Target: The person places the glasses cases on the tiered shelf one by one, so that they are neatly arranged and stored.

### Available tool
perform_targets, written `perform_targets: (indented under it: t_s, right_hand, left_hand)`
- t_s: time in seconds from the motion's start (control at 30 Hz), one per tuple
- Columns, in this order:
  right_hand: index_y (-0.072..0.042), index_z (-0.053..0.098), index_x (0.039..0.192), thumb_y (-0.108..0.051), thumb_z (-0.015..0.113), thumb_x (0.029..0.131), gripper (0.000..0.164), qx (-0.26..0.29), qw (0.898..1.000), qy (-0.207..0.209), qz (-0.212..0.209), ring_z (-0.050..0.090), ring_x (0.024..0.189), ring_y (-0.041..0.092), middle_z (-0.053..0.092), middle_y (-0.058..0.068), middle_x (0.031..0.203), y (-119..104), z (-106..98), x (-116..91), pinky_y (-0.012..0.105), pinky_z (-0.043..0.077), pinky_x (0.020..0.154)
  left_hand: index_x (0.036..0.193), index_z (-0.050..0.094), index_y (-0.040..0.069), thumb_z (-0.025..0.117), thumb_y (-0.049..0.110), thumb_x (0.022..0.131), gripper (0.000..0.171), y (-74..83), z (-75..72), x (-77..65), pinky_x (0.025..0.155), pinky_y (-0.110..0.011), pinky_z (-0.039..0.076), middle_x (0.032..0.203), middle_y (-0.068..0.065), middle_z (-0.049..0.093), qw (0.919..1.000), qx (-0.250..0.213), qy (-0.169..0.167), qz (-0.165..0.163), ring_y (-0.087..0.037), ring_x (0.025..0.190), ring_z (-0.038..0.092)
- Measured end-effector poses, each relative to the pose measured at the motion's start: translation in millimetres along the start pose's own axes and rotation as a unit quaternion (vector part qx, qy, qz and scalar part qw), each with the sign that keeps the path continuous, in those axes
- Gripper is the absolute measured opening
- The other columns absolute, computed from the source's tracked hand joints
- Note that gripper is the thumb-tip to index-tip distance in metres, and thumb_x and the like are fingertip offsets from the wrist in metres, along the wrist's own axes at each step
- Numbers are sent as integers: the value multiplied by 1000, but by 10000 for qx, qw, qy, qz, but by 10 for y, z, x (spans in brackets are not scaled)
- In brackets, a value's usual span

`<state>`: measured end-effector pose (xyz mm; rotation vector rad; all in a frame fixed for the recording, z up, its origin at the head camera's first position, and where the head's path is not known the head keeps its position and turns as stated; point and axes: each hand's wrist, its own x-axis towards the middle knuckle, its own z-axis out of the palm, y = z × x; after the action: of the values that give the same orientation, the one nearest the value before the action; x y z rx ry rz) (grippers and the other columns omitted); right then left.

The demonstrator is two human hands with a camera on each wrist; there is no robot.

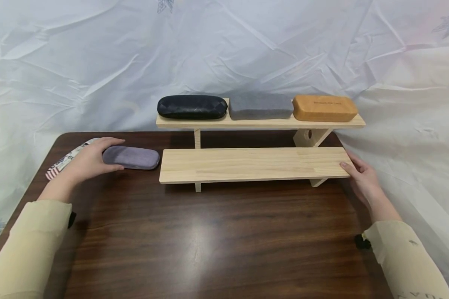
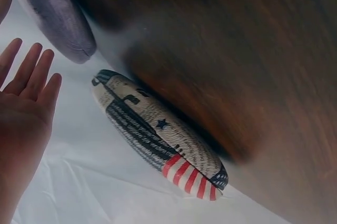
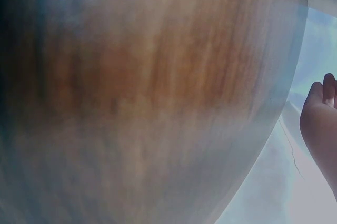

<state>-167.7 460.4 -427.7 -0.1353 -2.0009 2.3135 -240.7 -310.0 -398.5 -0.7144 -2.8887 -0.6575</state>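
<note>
At the left of the table, a purple-grey glasses case (image 1: pixel 131 158) lies flat. My left hand (image 1: pixel 90 160) is at its left end, thumb on the near side and fingers on the far side. In the left wrist view the fingers of the left hand (image 2: pixel 26 92) are fairly straight, with a gap to the purple-grey case (image 2: pixel 55 16). A newspaper-print glasses case (image 1: pixel 69 158) with red stripes lies partly behind that hand. My right hand (image 1: pixel 364 182) grips the right end of the two-tier wooden shelf (image 1: pixel 254 164), thumb on top of the lower board, other fingers mostly hidden.
On the upper board stand a black glasses case (image 1: pixel 192 106), a grey case (image 1: pixel 260 106) and a tan case (image 1: pixel 324 108) in a row. The dark wooden table (image 1: pixel 224 241) extends in front of the shelf. Pale wrinkled cloth (image 1: pixel 97 62) hangs behind.
</note>
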Motion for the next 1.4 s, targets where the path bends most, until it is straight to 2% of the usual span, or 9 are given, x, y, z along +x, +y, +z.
perform_targets:
  t_s: [0.1,0.2,0.37,0.43,0.57,0.77,0.93,1.2,1.4]
  right_hand:
    - [-16,44,163,-1,62,105,62,-35,10000,25,22,57,114,-7,49,-3,155,-5,3,4,6,51,95]
    - [-17,45,162,-1,62,105,61,-3,10000,35,21,58,113,-6,52,-5,151,-9,8,7,6,51,95]
    - [-16,48,160,1,63,104,60,37,10000,39,-29,61,111,-6,61,-13,137,-10,19,15,7,53,93]
    - [-16,48,160,0,63,104,60,-18,10000,46,-30,60,112,-6,60,-11,140,-10,24,16,6,52,93]
    - [-17,46,162,-2,63,105,61,-142,9999,67,18,57,113,-7,52,-6,151,-11,26,16,5,51,94]
    - [-17,45,162,-2,63,105,62,-102,9999,74,16,57,113,-6,55,-8,146,-13,26,6,5,51,94]
    - [-16,41,164,-4,64,105,64,-194,9998,81,12,54,117,-6,48,-5,155,-16,28,-7,4,48,96]
    - [-13,39,165,-6,64,105,66,-401,9990,201,57,55,115,-7,58,-12,142,-13,13,-18,4,48,95]
    - [-15,37,166,-7,64,106,66,-416,9989,212,107,44,137,4,44,-3,161,-13,25,-18,4,44,98]
  left_hand:
    - [143,57,-7,97,15,75,81,-43,11,30,107,-69,41,143,-36,57,9997,-28,-176,-139,-55,132,50]
    - [143,57,-9,97,17,75,83,-91,32,57,108,-68,41,142,-37,57,9993,-73,-288,-225,-55,132,51]
    - [141,58,-10,97,17,74,82,-166,86,73,107,-66,42,139,-38,58,9995,-85,-262,-162,-55,128,54]
    - [140,58,-10,97,17,74,81,-187,107,73,106,-65,42,139,-37,59,9996,-87,-240,-151,-54,128,54]
    - [139,60,-10,96,17,75,79,-195,133,79,107,-64,43,138,-37,60,9995,-131,-236,-145,-53,128,56]
    - [137,61,-11,95,17,75,76,-226,143,93,104,-65,45,134,-38,63,9996,24,-262,-114,-54,123,59]
    - [138,60,-12,94,19,77,76,-233,134,98,102,-65,46,133,-39,62,9989,135,-382,-234,-53,120,60]
    - [136,61,-13,93,25,81,74,-160,98,103,103,-67,46,133,-38,62,9967,206,-593,-521,-53,121,60]
    - [131,65,-11,94,28,80,71,-140,77,80,99,-65,49,127,-35,67,9973,361,-492,-417,-49,115,64]
